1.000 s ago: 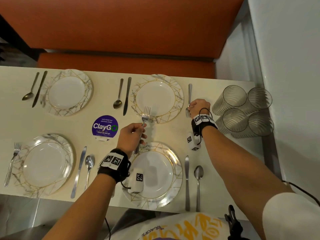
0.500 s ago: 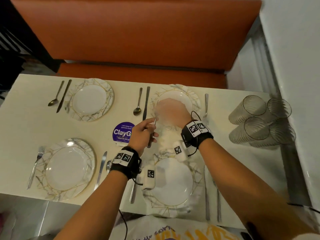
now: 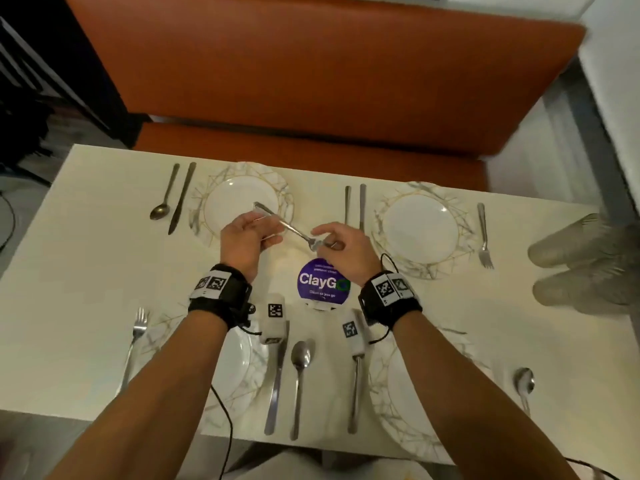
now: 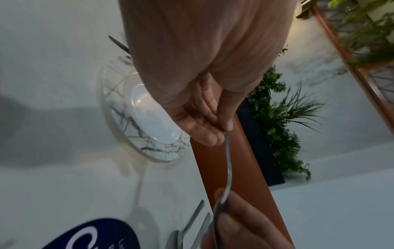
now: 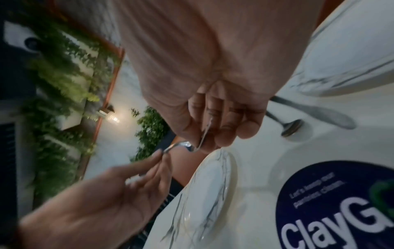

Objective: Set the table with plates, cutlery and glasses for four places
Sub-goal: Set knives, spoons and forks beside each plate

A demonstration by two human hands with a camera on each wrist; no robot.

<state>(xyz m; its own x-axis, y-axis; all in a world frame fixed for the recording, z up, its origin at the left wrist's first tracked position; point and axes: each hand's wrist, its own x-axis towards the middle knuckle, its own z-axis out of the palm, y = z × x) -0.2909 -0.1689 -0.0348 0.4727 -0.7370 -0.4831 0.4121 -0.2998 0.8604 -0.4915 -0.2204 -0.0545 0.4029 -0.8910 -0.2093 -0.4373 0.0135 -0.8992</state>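
A silver fork (image 3: 289, 228) hangs in the air over the table between the far left plate (image 3: 221, 188) and the purple sticker (image 3: 322, 282). My left hand (image 3: 266, 230) pinches its handle and my right hand (image 3: 323, 239) pinches its tine end. The left wrist view shows my left hand (image 4: 213, 129) at the top of the fork (image 4: 228, 168). Seen from the right wrist, my right hand (image 5: 209, 133) grips the fork (image 5: 181, 144) by its curved head. Another plate (image 3: 420, 226) lies at the far right. My arms partly cover two near plates (image 3: 239, 372) (image 3: 408, 403).
Spoon (image 3: 161, 209) and knife (image 3: 181, 199) lie left of the far left plate. A fork (image 3: 483, 237) lies right of the far right plate. Fork (image 3: 136, 341), knife (image 3: 277, 375) and spoons (image 3: 300, 362) (image 3: 523, 379) flank the near plates. Stacked glasses (image 3: 581, 265) lie at the right edge. An orange bench (image 3: 311, 81) runs behind.
My right hand left the fork beside the far right plate and came over to take the tine end of the fork in my left hand. Both hands shifted left.
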